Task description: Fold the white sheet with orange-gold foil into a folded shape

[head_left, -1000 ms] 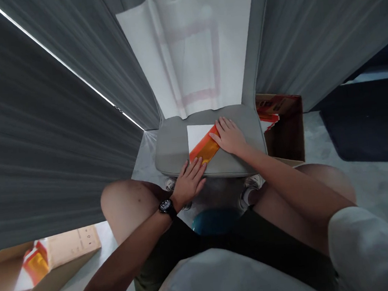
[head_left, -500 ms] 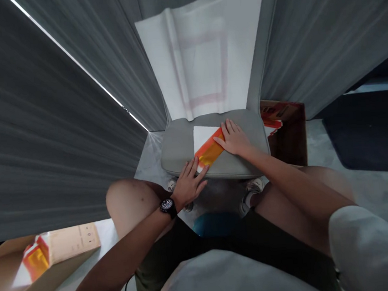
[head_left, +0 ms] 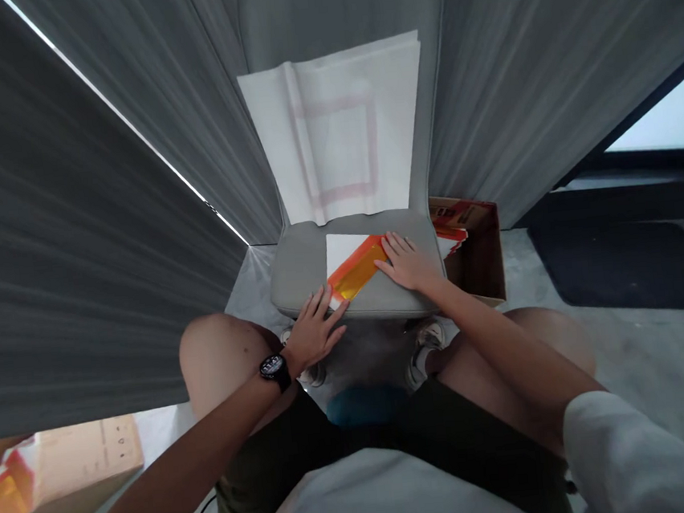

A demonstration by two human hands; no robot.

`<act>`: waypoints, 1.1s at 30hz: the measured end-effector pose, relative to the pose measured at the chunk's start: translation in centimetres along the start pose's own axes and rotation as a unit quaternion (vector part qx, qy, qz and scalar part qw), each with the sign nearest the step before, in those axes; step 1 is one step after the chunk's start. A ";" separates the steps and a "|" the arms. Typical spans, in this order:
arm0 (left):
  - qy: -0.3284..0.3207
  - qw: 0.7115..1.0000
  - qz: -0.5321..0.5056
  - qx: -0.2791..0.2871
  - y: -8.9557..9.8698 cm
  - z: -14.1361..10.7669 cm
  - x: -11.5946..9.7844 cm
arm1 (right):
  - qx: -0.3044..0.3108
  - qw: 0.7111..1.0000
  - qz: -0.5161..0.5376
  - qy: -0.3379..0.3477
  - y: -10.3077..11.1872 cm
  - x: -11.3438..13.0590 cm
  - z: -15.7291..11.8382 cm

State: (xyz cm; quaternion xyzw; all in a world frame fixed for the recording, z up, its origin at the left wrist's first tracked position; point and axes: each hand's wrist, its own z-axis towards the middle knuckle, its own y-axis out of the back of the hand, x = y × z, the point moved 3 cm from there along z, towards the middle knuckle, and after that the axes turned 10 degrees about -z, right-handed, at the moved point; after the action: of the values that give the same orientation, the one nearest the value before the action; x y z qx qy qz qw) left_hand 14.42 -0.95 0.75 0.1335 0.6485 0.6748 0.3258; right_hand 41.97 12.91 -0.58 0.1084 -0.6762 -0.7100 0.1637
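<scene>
A sheet of paper (head_left: 359, 271), white with a shiny orange-and-gold band, lies on the grey chair seat (head_left: 293, 265) in front of me. It appears folded over on a slant, the gold part facing up and a white triangle at the upper left. My left hand (head_left: 317, 326), fingers spread, touches the paper's lower left corner at the front of the seat. At the upper right end, my right hand (head_left: 406, 262) rests flat with its fingers outstretched. Neither hand grips the paper. The underside of the fold is hidden.
A large creased white sheet (head_left: 340, 144) leans against the chair's backrest. Behind the seat's right side stands a cardboard box (head_left: 488, 262) with orange-and-white paper inside. Another box (head_left: 88, 454), also with orange paper, is at lower left. Grey curtains (head_left: 105, 255) hang on both sides.
The whole view has shifted slightly, so the chair appears further left. Both hands stay at the same two ends of the paper, with the left fingers slightly shifted at the corner.
</scene>
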 end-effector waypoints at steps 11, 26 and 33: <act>0.012 1.000 0.003 0.010 -0.1 0.1 -0.5 | 0.010 0.998 -0.012 -0.056 0.6 -0.3 0.6; 0.012 0.986 -0.150 -0.066 0.3 -0.6 -5.2 | 0.024 0.677 0.609 -0.412 -1.0 12.9 -14.9; -0.062 0.923 -0.379 -0.043 -0.1 0.4 -5.8 | 0.000 0.464 0.760 -0.455 -2.2 15.0 -12.6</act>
State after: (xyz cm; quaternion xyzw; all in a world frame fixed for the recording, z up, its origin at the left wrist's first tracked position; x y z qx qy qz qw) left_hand 19.07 -4.18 2.12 -0.0947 0.5999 0.5188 0.6017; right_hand 32.67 -4.39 -2.49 -0.7866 -0.4710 -0.2541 0.3081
